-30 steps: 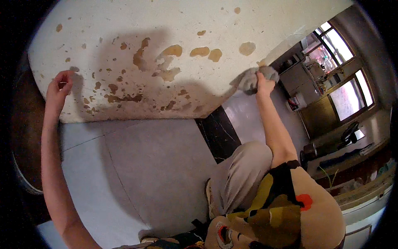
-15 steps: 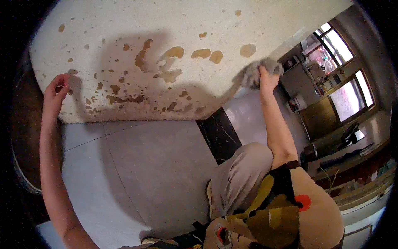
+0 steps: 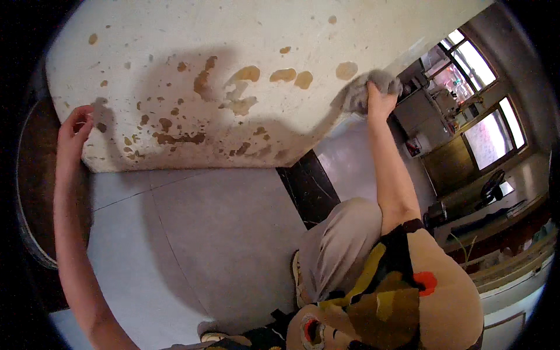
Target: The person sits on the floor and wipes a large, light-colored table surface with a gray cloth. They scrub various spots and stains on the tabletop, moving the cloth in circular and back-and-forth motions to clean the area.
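A bunched grey cloth (image 3: pixel 357 96) is pressed to the right edge of the pale wall (image 3: pixel 402 26), with my right hand (image 3: pixel 381 100) closed on it. Brown and yellowish patches mark the wall where its surface has flaked, mostly along the lower part. At the wall's left edge is my left hand (image 3: pixel 76 126), fingers curled with the thumb close to them. Whether anything small sits between those fingers is not visible. A dark round wooden piece (image 3: pixel 44 186) stands beside my left forearm.
Grey floor tiles (image 3: pixel 233 233) run up to the wall's foot, with a black marbled strip (image 3: pixel 309 186) at its right corner. Beyond lies another room with a white bucket (image 3: pixel 415 146) and bright windows (image 3: pixel 493 137). A cluttered shelf (image 3: pixel 513 262) is at the right.
The grey cloth and my right hand have shifted very slightly right along the wall's edge. My left hand stays near the left edge, and the view has moved a little.
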Motion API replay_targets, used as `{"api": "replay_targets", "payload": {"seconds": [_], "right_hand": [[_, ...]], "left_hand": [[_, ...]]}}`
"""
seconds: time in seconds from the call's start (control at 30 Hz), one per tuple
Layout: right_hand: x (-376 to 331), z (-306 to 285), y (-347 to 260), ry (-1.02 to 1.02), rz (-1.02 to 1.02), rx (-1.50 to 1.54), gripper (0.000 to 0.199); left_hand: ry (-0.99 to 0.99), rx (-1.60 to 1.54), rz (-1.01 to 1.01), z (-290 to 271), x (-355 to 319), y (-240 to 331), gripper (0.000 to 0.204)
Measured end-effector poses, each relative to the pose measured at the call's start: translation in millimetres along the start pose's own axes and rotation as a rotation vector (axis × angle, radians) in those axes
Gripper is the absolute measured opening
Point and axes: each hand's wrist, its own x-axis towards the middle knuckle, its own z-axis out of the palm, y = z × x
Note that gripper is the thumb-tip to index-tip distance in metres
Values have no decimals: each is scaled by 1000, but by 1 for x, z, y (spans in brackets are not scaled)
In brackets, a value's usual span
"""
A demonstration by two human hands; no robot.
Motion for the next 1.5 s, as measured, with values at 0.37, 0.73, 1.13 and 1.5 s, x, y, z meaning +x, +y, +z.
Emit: {"api": "replay_targets", "payload": {"seconds": [0.37, 0.73, 1.13, 1.5], "right_hand": [[-51, -7, 9, -141, 35, -193, 57], [85, -26, -33, 183, -376, -224, 50], [-11, -10, -12, -105, -757, -188, 54], [10, 1, 0, 32, -291, -13, 46]], "left_hand": [[16, -35, 13, -6, 11, -4, 26], [-69, 26, -4, 8, 13, -3, 29], [-101, -96, -3, 34, 11, -19, 32], [-75, 57, -65, 1, -1, -3, 32]]}}
